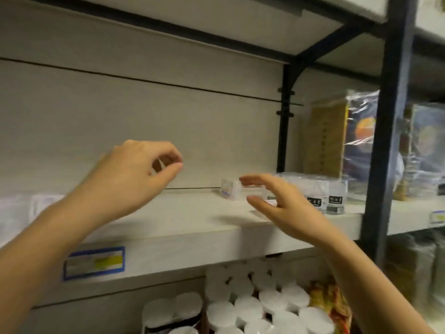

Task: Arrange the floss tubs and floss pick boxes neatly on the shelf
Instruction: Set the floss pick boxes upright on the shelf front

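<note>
Your left fingers (166, 149) were curled in toward the thumb with a small gap between them, and nothing showed in that gap. The left hand (130, 174) hung above the shelf (192, 227), over its left half and clear of the board. Your right fingers (262, 180) were nearly straight and spread from the thumb, gripping nothing. The right hand (286, 208) hovered just above the shelf, right of its middle, with the palm turned to the left.

One small clear floss box (231, 192) stood alone toward the back of the shelf, about mid-length, just beyond your right fingertips and apart from them. A cluster of clear floss tubs (334, 196) with dark labels sat on the shelf near its right end, partly hidden behind your right hand. The blur made their count impossible to tell.

At the far left end of the shelf lay some pale, blurred packs (45, 203). A blue-edged price label (94, 262) was stuck on the front edge of the shelf. Under the shelf stood white-lidded jars (248, 304), closely packed. A dark upright post (390, 116) rose at the right end of the shelf, with plastic-wrapped packs (358, 141) behind it.
</note>
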{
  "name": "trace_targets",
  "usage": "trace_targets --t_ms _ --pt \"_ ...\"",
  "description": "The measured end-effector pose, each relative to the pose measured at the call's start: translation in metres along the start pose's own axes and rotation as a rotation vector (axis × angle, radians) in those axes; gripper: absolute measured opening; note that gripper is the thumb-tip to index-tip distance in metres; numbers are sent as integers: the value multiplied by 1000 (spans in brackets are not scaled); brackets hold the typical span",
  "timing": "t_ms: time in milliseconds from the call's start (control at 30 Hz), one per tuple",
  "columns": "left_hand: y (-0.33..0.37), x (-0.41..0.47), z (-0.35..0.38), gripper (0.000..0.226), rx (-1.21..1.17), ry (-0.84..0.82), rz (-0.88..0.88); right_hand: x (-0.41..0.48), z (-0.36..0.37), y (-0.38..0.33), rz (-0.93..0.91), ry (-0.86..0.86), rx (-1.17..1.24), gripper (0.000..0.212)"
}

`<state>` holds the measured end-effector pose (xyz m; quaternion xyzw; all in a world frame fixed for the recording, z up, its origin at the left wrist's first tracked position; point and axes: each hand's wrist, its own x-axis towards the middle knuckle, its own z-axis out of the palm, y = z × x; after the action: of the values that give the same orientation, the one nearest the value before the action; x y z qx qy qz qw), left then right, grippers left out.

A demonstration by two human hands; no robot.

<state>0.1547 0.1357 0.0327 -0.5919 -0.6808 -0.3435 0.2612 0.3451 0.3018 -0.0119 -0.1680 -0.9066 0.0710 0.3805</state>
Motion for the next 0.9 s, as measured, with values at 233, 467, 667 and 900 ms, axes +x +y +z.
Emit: trace_targets --t_ms 233,467,667,900 --pt "67 41 122 40 -324 -327 -188 -3 -59 94 20 -16 -188 32" --pt "84 56 163 73 -305 -509 -347 -6 -65 135 -35 47 -184 33" --pt "86 56 166 47 -286 -504 -330 -8 -62 139 -112 173 -155 31" --pt "92 28 133 57 -331 45 -37 -17 -59 114 -61 241 231 33"
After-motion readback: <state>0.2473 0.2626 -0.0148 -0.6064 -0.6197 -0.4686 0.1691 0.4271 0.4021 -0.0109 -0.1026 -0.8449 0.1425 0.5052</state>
